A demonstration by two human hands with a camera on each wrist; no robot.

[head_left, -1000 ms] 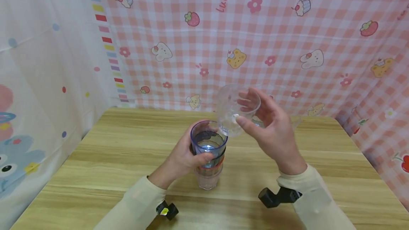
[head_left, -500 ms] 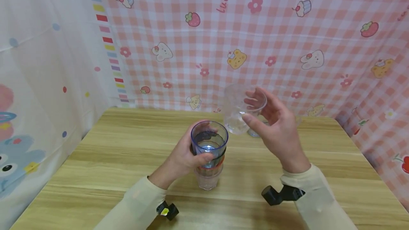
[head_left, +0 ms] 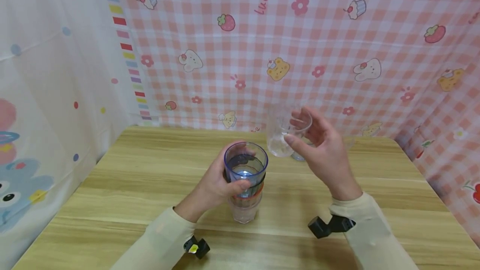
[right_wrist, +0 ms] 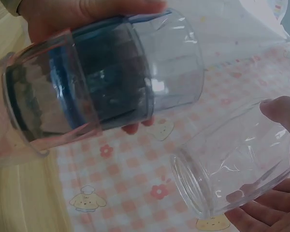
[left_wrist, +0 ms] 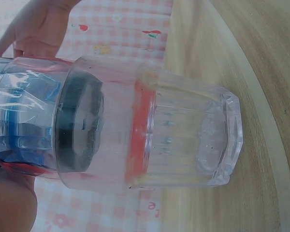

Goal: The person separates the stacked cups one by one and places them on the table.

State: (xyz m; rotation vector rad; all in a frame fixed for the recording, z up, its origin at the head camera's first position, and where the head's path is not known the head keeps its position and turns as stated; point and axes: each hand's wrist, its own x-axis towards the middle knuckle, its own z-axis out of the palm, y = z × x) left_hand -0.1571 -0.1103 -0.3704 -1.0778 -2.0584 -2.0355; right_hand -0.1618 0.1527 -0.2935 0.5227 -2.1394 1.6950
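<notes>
In the head view my left hand (head_left: 221,182) grips a stack of nested plastic cups (head_left: 245,201) near its top. A blue-rimmed cup (head_left: 245,168) is uppermost; dark, red-banded and clear cups show below it. The left wrist view shows the clear bottom cup (left_wrist: 188,130) close to the tabletop; whether it touches I cannot tell. Up and to the right of the stack, my right hand (head_left: 324,153) holds a clear cup (head_left: 279,136), slightly tilted, between thumb and fingers. In the right wrist view this clear cup (right_wrist: 232,164) is apart from the stack (right_wrist: 106,77).
Behind the right hand a clear glass base (head_left: 298,156) stands on the wooden table (head_left: 161,186), mostly hidden. Another faint clear edge (head_left: 349,141) shows right of the hand. A pink checked curtain (head_left: 243,53) hangs behind, a white one (head_left: 75,53) on the left.
My right hand has moved right, away from the stack, with the clear cup, which now stands more upright. The left hand and its stack have stayed in place.
</notes>
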